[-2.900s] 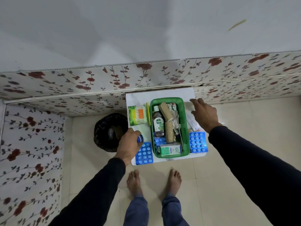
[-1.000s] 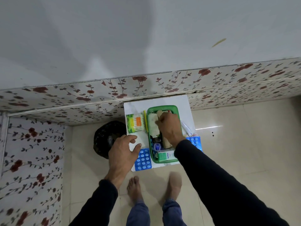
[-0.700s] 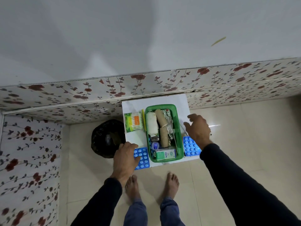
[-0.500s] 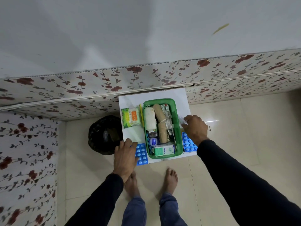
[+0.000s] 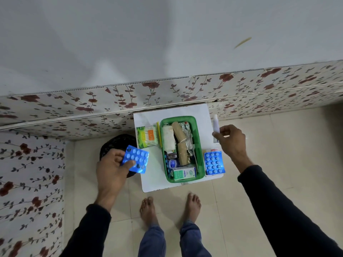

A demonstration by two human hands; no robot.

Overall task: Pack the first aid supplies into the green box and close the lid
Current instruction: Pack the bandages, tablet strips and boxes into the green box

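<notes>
The green box (image 5: 197,145) stands open on a small white table (image 5: 172,111), holding a white bandage roll, a tan bandage roll, foil strips, a small jar and a green-and-white carton. My left hand (image 5: 111,169) holds a blue pill strip (image 5: 136,160) raised above the table's left edge. My right hand (image 5: 232,141) holds a white tube (image 5: 215,125) upright, to the right of the box. A second blue pill strip (image 5: 214,162) lies on the table right of the box. A green cotton-swab pack (image 5: 147,137) lies left of it. No lid is visible.
A black bin (image 5: 118,143) stands on the floor left of the table, partly behind my left hand. A floral-patterned wall panel (image 5: 167,93) runs behind the table and along the left. My bare feet (image 5: 170,206) stand on the tiled floor in front of the table.
My left hand has lifted the blue pill strip off the table's front left. My right hand has picked up the white tube from the table's right side and raised it.
</notes>
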